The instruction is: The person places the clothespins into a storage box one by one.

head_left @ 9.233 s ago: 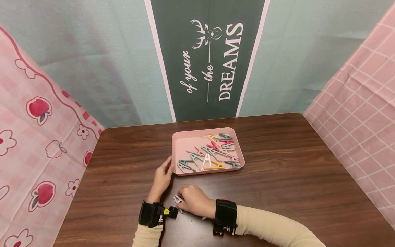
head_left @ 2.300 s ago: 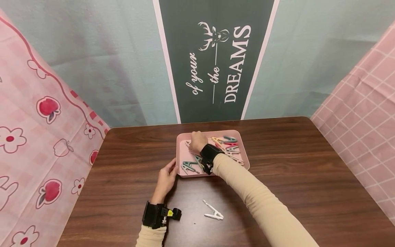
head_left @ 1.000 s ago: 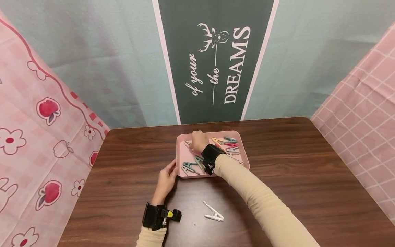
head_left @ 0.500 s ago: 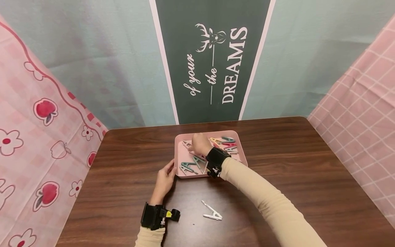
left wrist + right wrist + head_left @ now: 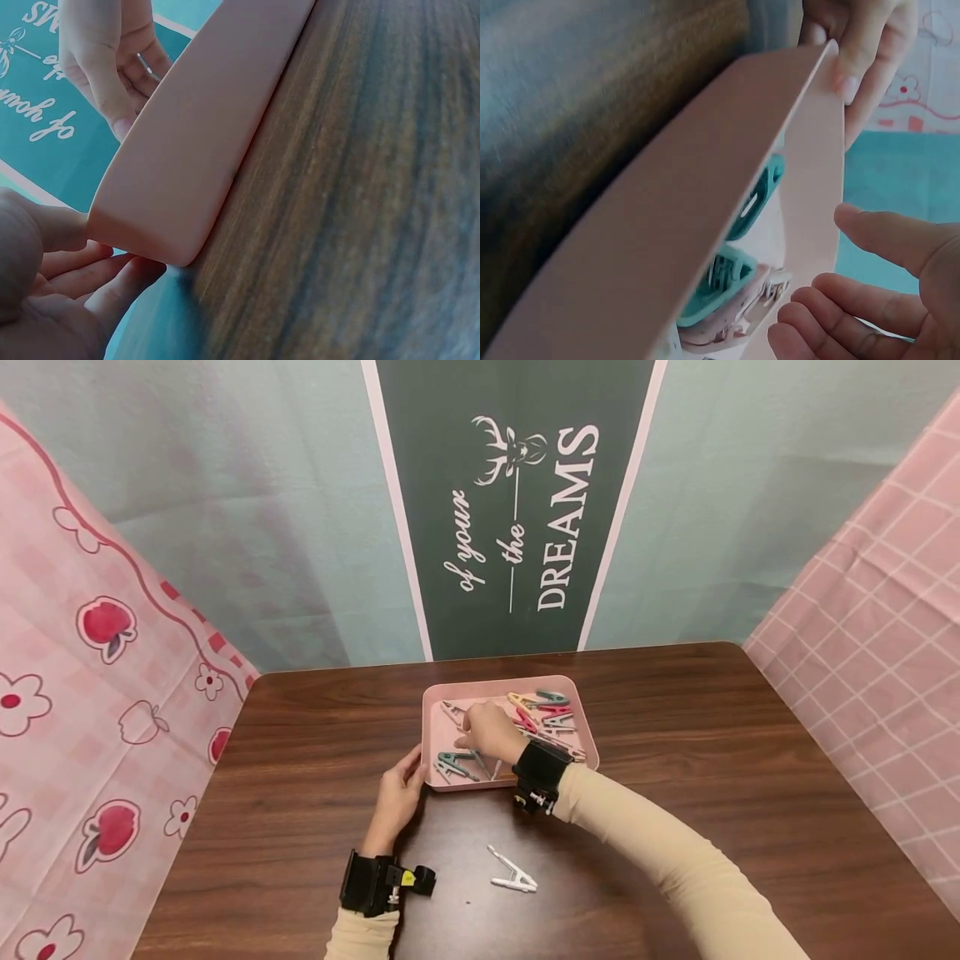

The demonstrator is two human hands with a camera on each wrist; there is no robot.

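Observation:
A pink tray (image 5: 425,727) holds several plastic clothespins in teal, pink, red, yellow and white. My left hand (image 5: 397,795) pinches its near left corner, thumb at the rim and fingers along the outer wall. Above the tray's middle is my right hand (image 5: 491,732), fingers loosely bent with nothing between them in the right wrist view. It hides part of the clothespins. A pale pink clothespin (image 5: 452,712) lies at the back left inside the tray. Teal clothespins (image 5: 718,285) show below the right fingers. On the table in front lies a white clothespin (image 5: 516,875).
The brown wooden table (image 5: 697,727) carries the tray near its back edge. Behind hangs a teal curtain with a dark printed panel (image 5: 517,527). Pink patterned cloths (image 5: 112,718) stand at both sides. A tiny dark speck lies near the white clothespin.
The right hand, holding a pale clothespin before the tray 9.2 seconds ago, later worked at the tray's back left. It has now drawn back toward the front right, leaving a clothespin there. Left hand stays.

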